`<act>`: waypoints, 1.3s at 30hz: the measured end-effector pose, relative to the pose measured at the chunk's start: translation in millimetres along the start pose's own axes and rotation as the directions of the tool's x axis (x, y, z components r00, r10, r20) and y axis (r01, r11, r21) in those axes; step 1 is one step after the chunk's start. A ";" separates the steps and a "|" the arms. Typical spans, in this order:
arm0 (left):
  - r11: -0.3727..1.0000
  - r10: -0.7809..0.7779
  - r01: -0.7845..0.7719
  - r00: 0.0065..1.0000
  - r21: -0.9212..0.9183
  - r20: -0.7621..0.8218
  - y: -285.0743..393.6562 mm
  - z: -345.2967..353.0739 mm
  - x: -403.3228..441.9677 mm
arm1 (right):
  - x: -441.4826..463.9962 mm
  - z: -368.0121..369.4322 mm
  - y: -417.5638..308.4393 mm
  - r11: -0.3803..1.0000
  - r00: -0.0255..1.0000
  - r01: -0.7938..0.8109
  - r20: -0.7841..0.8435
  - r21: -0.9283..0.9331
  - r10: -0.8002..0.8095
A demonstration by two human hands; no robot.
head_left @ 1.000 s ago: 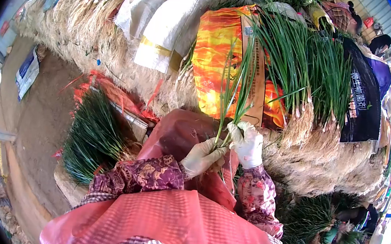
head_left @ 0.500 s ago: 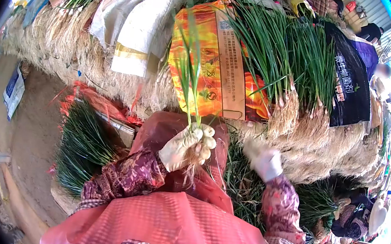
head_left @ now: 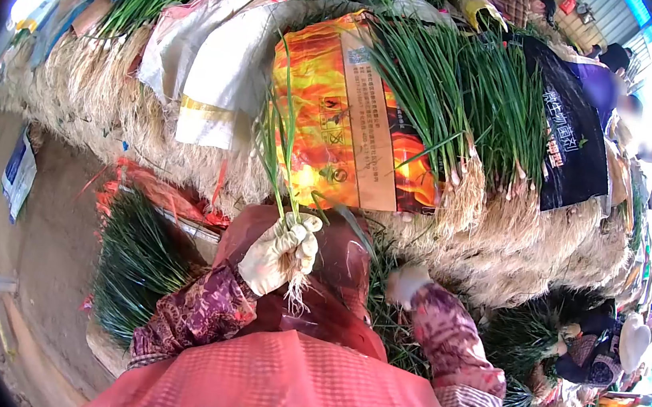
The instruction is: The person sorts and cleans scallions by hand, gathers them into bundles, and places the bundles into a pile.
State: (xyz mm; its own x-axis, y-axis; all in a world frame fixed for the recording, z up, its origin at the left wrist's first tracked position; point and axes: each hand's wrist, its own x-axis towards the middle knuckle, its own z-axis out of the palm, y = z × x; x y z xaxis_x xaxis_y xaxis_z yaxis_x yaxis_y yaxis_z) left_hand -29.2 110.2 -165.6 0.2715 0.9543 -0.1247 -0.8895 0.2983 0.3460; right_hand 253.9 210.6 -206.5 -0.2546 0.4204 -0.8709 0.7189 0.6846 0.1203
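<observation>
My left hand [head_left: 282, 253], in a pale glove, is closed around a few spring onions [head_left: 286, 175]. Their green leaves point up and away from me, and their stringy roots hang below my fingers. A dark red apron [head_left: 330, 272] covers my lap beneath that hand. To the right, my gloved right hand [head_left: 408, 284] is low over a heap of loose green leaves [head_left: 396, 328]; its fingers are not clear enough to read. Bundled spring onions [head_left: 460, 158] lie ahead on an orange printed sack [head_left: 312, 113], bulbs and roots toward me.
Stacked spring onions with thick roots [head_left: 489, 250] form a bank across the front. A white sack [head_left: 232, 72] and a black sack [head_left: 566, 142] drape over it. More greens [head_left: 139, 258] stand at left beside red netting [head_left: 174, 194]. Another person [head_left: 595, 347] is at right.
My left hand has moved slightly left and down with the spring onions. My right hand has come left and lower, toward the loose leaves. The camera view has shifted a little.
</observation>
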 end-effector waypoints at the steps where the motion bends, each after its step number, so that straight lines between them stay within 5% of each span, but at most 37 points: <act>1: 1.000 -0.005 0.005 1.000 -0.004 0.002 -0.3 1.8 2.5 | -27.7 4.6 9.0 0.969 0.993 0.091 0.054 0.229 -0.106; 3: 0.999 0.028 -0.028 1.000 0.029 0.011 -4.3 0.5 11.8 | -72.8 -33.8 6.0 0.920 0.973 0.015 -0.217 0.392 0.076; 5: 0.990 -0.002 0.000 1.000 0.143 0.017 -6.8 5.4 16.6 | -116.1 -89.8 14.3 0.776 0.827 0.092 -0.482 0.623 0.289; 6: 0.981 -0.025 0.027 1.000 0.192 -0.017 -10.6 10.6 19.5 | -80.7 -80.9 36.8 0.847 0.417 0.333 -0.870 0.415 0.263; 8: 0.962 -0.114 0.122 0.992 0.244 -0.046 -12.8 21.3 23.8 | -67.5 -122.1 56.5 0.920 0.377 0.045 -0.860 0.389 0.345; 9: 0.953 -0.081 0.098 0.994 0.288 -0.070 -13.1 33.6 25.0 | -71.2 -142.7 56.8 0.916 0.543 -0.102 -0.749 0.389 0.378; 10: 0.955 -0.065 0.080 0.996 0.287 -0.060 -15.7 35.0 28.2 | -49.8 -142.2 67.2 0.941 0.498 -0.131 -0.800 0.311 0.334; 12: 0.935 -0.040 0.041 0.999 0.353 -0.011 -22.6 20.2 39.4 | -48.2 -140.6 59.8 0.894 0.389 0.154 -0.858 0.420 0.336; 13: 0.933 -0.011 0.034 0.998 0.359 -0.066 -24.4 26.9 41.3 | -69.0 -149.7 43.3 0.565 0.681 0.349 -0.617 0.747 0.395; 14: 0.930 0.015 0.031 0.992 0.366 -0.124 -25.0 38.7 43.3 | -67.2 -141.3 34.1 0.495 0.617 0.511 -0.701 0.702 0.357; 16: 0.884 0.071 -0.023 0.994 0.466 -0.084 -36.9 28.6 53.7 | -66.5 -126.1 5.0 0.115 0.714 0.641 -0.645 0.759 0.274; 18: 0.944 0.052 -0.069 0.997 0.324 0.060 -46.5 27.5 61.4 | -67.1 -121.2 -17.2 0.094 0.772 0.608 -0.615 0.788 0.160; 20: 0.924 -0.005 0.018 0.999 0.382 -0.037 -40.7 31.9 57.0 | -47.2 -113.3 -23.8 0.523 0.454 0.714 -0.876 0.466 0.161; 22: 0.917 -0.019 0.064 0.993 0.393 -0.119 -35.1 30.2 56.7 | -43.9 -114.4 -19.9 0.657 0.343 0.668 -0.928 0.350 0.146; 24: 0.959 -0.054 0.094 0.987 0.267 -0.152 -37.8 27.2 52.0 | -38.3 -122.3 -4.9 0.648 0.349 0.555 -0.854 0.521 0.387; 25: 0.959 -0.080 0.118 0.985 0.257 -0.155 -35.1 26.8 46.6 | -68.5 -136.2 -8.2 0.421 0.529 0.548 -0.689 0.723 0.495; 26: 0.958 -0.102 0.139 0.983 0.251 -0.154 -30.7 28.3 44.3 | -68.5 -128.5 -2.7 0.293 0.589 0.644 -0.702 0.707 0.401; 29: 0.959 -0.066 0.123 0.973 0.254 -0.222 -29.6 35.5 41.0 | -69.4 -101.4 -19.2 0.257 0.802 0.470 -0.530 0.844 0.276; 30: 0.960 -0.066 0.126 0.969 0.249 -0.238 -30.3 36.1 43.1 | -66.5 -97.7 -23.7 0.399 0.748 0.465 -0.592 0.790 0.300; 32: 0.963 -0.167 0.182 0.982 0.200 -0.090 -27.9 27.0 41.3 | -56.5 -99.0 -26.6 0.210 0.647 0.681 -0.710 0.702 0.278; 33: 0.971 -0.196 0.196 0.981 0.140 -0.014 -28.6 27.3 38.3 | -59.5 -100.3 -30.3 -0.055 0.711 0.688 -0.658 0.723 0.247; 34: 0.974 -0.214 0.209 0.975 0.083 0.062 -28.6 27.5 36.2 | -48.2 -101.4 -37.5 -0.140 0.649 0.759 -0.724 0.636 0.233; 35: 0.965 -0.234 0.253 0.950 -0.068 0.208 -32.9 26.2 39.6 | -41.5 -108.9 -48.6 -0.123 0.610 0.788 -0.736 0.603 0.294; 36: 0.982 -0.178 0.173 0.982 0.079 0.062 -35.6 26.7 39.8 | -36.7 -114.3 -56.3 -0.106 0.571 0.812 -0.742 0.574 0.352; 37: 0.966 -0.097 0.112 0.992 0.233 -0.075 -35.1 32.4 38.1 | -35.2 -114.3 -54.7 0.089 0.585 0.740 -0.704 0.666 0.403; 38: 0.920 0.003 0.075 0.980 0.386 -0.197 -34.8 34.9 36.0 | -26.0 -117.6 -56.9 0.566 0.225 0.701 -0.888 0.434 0.401; 39: 0.932 0.000 0.076 0.977 0.354 -0.211 -35.9 31.4 34.9 | -16.8 -115.1 -54.6 0.739 0.065 0.607 -0.945 0.292 0.320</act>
State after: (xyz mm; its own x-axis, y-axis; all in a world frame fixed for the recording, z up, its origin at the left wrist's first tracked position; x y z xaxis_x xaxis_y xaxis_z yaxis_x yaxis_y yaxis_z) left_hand 23.8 133.3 -153.2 0.1874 0.9292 -0.3184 -0.6786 0.3569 0.6420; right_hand 144.5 234.7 -143.7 -0.3983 0.8092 0.4319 0.5655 0.5874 -0.5789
